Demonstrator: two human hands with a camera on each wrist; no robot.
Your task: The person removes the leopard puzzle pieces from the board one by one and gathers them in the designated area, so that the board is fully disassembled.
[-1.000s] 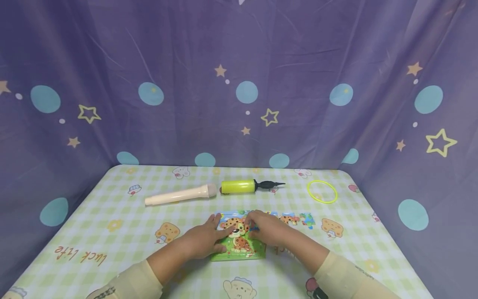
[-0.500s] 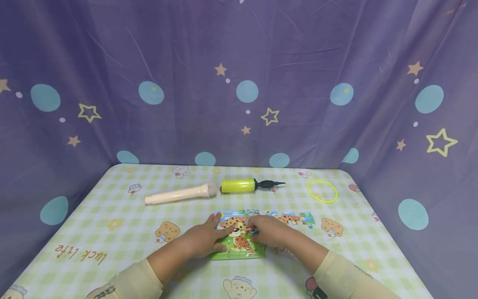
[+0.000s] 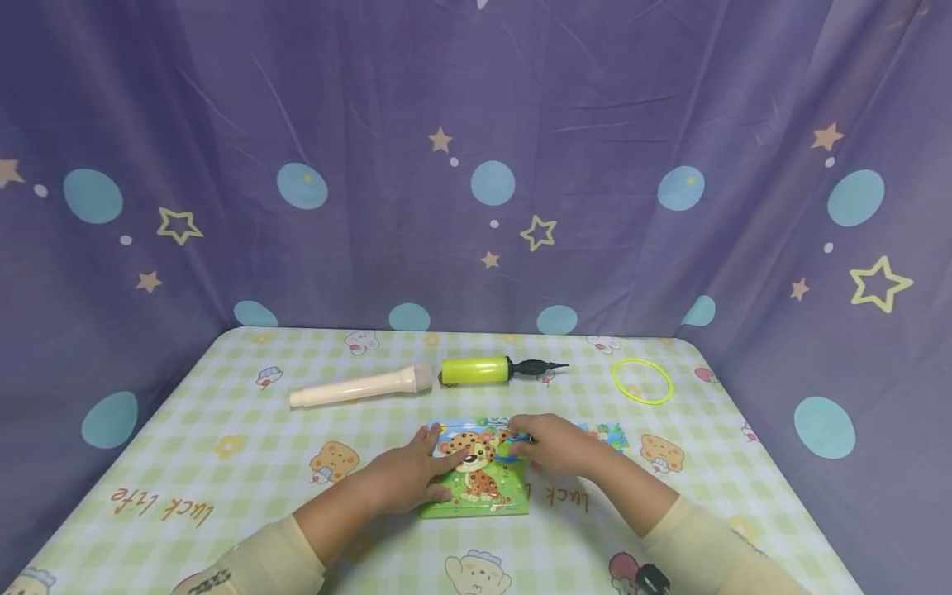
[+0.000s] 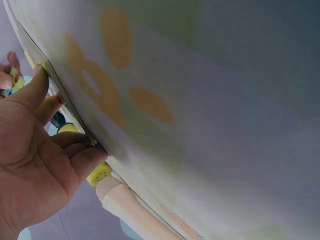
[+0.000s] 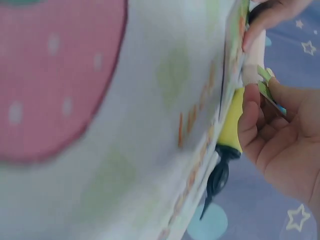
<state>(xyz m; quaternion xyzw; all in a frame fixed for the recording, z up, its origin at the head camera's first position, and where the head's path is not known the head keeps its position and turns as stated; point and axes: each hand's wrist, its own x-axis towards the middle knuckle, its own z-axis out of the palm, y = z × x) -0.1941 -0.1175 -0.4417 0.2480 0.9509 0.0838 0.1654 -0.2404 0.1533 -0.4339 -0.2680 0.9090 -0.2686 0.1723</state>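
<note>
A jigsaw puzzle (image 3: 476, 492) with a spotted cartoon leopard on a green ground lies flat near the middle of the table. My left hand (image 3: 405, 479) rests along its left side, fingers spread, the index fingertip on the picture and the thumb at the edge. My right hand (image 3: 559, 446) pinches a small jigsaw piece (image 5: 265, 89) between thumb and fingers, raised over the puzzle's upper right part. In the left wrist view the piece (image 4: 17, 82) shows green and blue. Loose jigsaw pieces (image 3: 613, 436) lie right of the puzzle, partly hidden behind my right hand.
Behind the puzzle lie a cream toy microphone (image 3: 360, 387) and a yellow hand pump (image 3: 476, 370) with a black nozzle. A thin yellow ring (image 3: 642, 381) sits at the back right. A purple curtain (image 3: 357, 207) hangs beyond the checked tablecloth (image 3: 260, 487).
My right hand has drawn back to the right and up from the puzzle, the piece pinched in its fingers. It now covers more of the loose pieces. My left hand keeps its place.
</note>
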